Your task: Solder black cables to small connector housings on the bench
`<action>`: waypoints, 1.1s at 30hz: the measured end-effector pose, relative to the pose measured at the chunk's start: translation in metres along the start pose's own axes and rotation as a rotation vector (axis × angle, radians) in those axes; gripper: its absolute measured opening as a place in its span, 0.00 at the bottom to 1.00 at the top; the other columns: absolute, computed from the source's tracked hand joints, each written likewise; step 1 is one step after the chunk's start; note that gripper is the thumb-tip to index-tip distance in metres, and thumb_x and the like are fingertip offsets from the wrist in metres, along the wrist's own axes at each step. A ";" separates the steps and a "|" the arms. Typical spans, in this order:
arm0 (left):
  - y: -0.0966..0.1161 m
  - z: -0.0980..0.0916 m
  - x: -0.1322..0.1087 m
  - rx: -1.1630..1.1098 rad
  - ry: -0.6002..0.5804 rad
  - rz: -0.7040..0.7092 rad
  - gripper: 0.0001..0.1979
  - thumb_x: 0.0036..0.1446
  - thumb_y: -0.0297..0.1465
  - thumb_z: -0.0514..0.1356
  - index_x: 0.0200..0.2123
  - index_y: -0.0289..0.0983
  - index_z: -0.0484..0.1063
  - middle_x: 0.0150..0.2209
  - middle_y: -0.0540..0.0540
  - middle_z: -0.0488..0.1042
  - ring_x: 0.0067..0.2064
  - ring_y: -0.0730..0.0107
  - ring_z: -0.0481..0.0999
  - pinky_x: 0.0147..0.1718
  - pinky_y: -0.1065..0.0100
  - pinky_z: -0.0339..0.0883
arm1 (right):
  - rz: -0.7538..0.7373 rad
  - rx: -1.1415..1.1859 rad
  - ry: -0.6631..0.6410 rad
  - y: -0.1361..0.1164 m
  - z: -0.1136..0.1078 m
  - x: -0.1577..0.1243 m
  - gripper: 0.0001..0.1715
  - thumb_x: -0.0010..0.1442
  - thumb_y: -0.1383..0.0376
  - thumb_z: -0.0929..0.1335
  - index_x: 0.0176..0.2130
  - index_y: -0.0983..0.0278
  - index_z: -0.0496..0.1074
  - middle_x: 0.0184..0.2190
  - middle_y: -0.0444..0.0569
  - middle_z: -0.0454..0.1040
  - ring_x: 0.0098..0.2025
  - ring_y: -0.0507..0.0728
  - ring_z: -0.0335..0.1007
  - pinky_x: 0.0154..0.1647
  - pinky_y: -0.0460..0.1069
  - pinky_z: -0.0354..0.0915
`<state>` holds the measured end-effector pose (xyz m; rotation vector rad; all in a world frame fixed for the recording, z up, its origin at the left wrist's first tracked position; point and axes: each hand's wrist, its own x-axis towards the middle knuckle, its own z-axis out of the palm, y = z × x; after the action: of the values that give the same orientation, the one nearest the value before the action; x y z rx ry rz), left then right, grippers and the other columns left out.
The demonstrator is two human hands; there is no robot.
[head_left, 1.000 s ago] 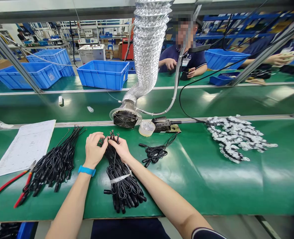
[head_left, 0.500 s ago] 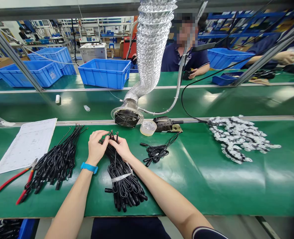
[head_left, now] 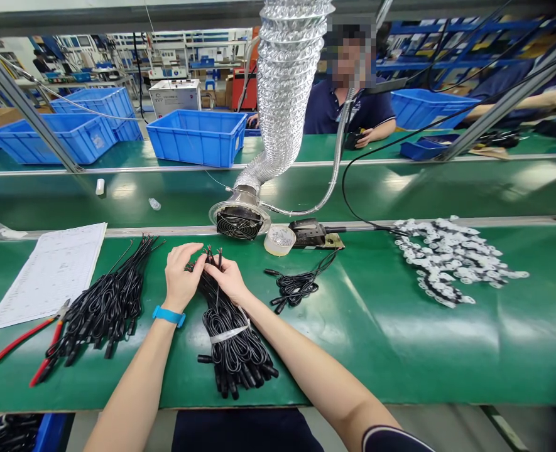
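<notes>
A bundle of black cables [head_left: 233,342], tied with a white band, lies on the green bench in front of me. My left hand [head_left: 179,279], with a blue wristband, pinches wire ends at the bundle's far end. My right hand [head_left: 230,279] is closed on the same wire ends from the right. Both hands touch the bundle's top, where bare wire tips stick up between them.
A loose heap of black cables [head_left: 105,304] and red-handled pliers [head_left: 32,336] lie left, beside a paper sheet [head_left: 51,273]. A few cables [head_left: 296,287] lie right, white parts [head_left: 452,260] farther right. A fan duct [head_left: 240,220], tape roll [head_left: 278,240] and blue bins [head_left: 197,138] stand behind; a person works opposite.
My hands stay on the wire ends with only slight finger movement. The view has shifted a little; small items on the far belt have drifted left.
</notes>
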<state>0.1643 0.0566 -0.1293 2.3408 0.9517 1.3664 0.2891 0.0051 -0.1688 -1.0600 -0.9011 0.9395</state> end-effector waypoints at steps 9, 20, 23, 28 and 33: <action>0.006 0.006 -0.002 -0.094 0.091 -0.087 0.04 0.61 0.34 0.64 0.35 0.40 0.75 0.39 0.46 0.79 0.45 0.63 0.78 0.48 0.58 0.72 | -0.007 -0.017 -0.008 -0.001 0.001 0.000 0.19 0.54 0.50 0.72 0.25 0.62 0.72 0.26 0.42 0.68 0.33 0.54 0.62 0.40 0.49 0.62; 0.000 -0.009 0.000 -0.061 0.073 -0.174 0.06 0.55 0.28 0.64 0.27 0.40 0.71 0.36 0.48 0.78 0.41 0.64 0.78 0.47 0.59 0.70 | 0.000 0.004 -0.032 0.007 -0.001 0.002 0.13 0.55 0.55 0.72 0.31 0.62 0.78 0.32 0.46 0.76 0.39 0.58 0.69 0.46 0.51 0.64; -0.002 -0.010 0.000 -0.045 0.079 -0.217 0.06 0.54 0.29 0.64 0.26 0.40 0.70 0.35 0.49 0.78 0.40 0.64 0.78 0.46 0.60 0.70 | 0.013 0.008 -0.027 0.009 -0.001 0.002 0.17 0.57 0.53 0.70 0.25 0.62 0.74 0.29 0.45 0.75 0.38 0.58 0.69 0.45 0.51 0.64; 0.004 -0.009 0.000 -0.031 0.076 -0.090 0.02 0.59 0.31 0.62 0.33 0.40 0.73 0.40 0.47 0.78 0.46 0.62 0.77 0.50 0.58 0.69 | 0.004 0.000 -0.026 0.006 -0.002 0.003 0.23 0.58 0.50 0.70 0.21 0.61 0.70 0.28 0.45 0.73 0.38 0.57 0.68 0.44 0.50 0.62; 0.005 -0.004 0.002 0.006 -0.028 -0.014 0.06 0.63 0.33 0.61 0.42 0.42 0.77 0.44 0.46 0.80 0.48 0.61 0.76 0.52 0.56 0.68 | 0.003 0.026 -0.044 0.002 -0.001 0.002 0.21 0.55 0.49 0.72 0.22 0.62 0.72 0.26 0.43 0.71 0.35 0.56 0.66 0.43 0.50 0.62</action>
<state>0.1635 0.0538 -0.1230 2.3472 0.9631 1.3239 0.2904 0.0074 -0.1709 -1.0218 -0.9212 0.9776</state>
